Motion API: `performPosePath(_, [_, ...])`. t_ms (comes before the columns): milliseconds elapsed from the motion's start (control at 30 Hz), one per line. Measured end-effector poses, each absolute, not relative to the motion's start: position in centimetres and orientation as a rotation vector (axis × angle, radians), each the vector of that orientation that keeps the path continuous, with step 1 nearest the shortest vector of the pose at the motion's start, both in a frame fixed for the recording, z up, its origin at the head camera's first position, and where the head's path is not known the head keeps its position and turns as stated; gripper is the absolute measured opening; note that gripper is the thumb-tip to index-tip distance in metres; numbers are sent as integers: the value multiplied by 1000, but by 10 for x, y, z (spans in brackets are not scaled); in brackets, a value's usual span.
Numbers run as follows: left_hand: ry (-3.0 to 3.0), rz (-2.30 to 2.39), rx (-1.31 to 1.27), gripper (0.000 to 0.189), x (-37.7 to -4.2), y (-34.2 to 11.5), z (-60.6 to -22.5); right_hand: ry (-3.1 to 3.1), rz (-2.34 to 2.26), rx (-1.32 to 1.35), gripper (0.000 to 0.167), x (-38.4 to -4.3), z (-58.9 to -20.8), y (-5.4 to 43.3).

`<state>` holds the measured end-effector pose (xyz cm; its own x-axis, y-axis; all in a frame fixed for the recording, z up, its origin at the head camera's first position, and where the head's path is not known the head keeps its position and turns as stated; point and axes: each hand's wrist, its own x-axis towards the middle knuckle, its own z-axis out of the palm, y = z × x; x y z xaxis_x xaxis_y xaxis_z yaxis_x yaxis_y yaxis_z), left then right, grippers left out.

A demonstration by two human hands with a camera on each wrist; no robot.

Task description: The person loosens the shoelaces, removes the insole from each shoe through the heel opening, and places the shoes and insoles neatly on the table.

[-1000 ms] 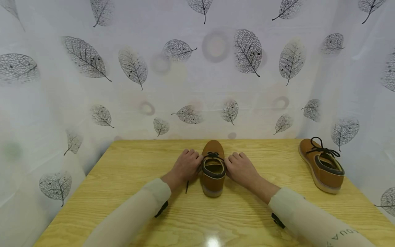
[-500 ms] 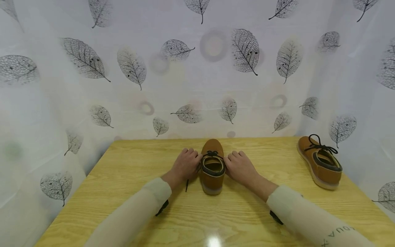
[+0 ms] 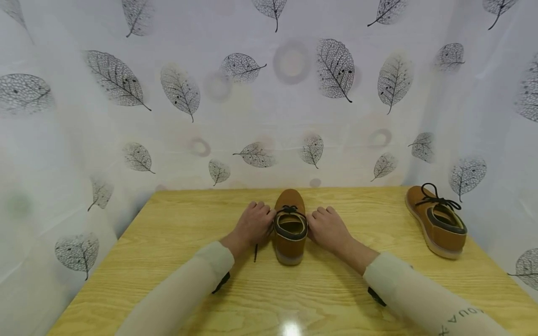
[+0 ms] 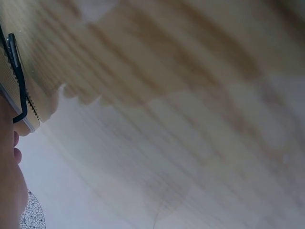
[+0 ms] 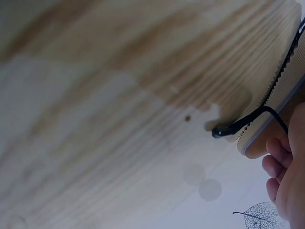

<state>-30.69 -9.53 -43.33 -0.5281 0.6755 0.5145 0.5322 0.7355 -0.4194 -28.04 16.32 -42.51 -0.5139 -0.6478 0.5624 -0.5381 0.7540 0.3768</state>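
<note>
A brown lace-up shoe (image 3: 290, 247) stands in the middle of the table, toe away from me. Its black shoelace (image 3: 289, 210) is crossed or knotted over the front. On the shoe's left side my left hand (image 3: 254, 225) has curled fingers and grips one end of the lace, whose tip hangs below it. My right hand (image 3: 329, 231) grips the other end at the right side. In the right wrist view, a lace tip (image 5: 224, 130) sticks out from the curled fingers beside the sole (image 5: 281, 95). The left wrist view shows another lace tip (image 4: 14, 52) next to the left hand.
A matching brown shoe (image 3: 441, 233) with a tied black bow stands near the right edge of the wooden table (image 3: 189, 210). A white curtain (image 3: 260, 112) with leaf prints hangs behind and at both sides.
The view has shifted very slightly. Both hands keep their hold on the lace, and the shoe stays in place.
</note>
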Motion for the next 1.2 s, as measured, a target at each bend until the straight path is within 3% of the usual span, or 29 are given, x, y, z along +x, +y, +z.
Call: performPosePath(1200, [-2361, 310, -845, 27, -303, -94, -431, -2372, -189, 839, 21, -278, -427, 160])
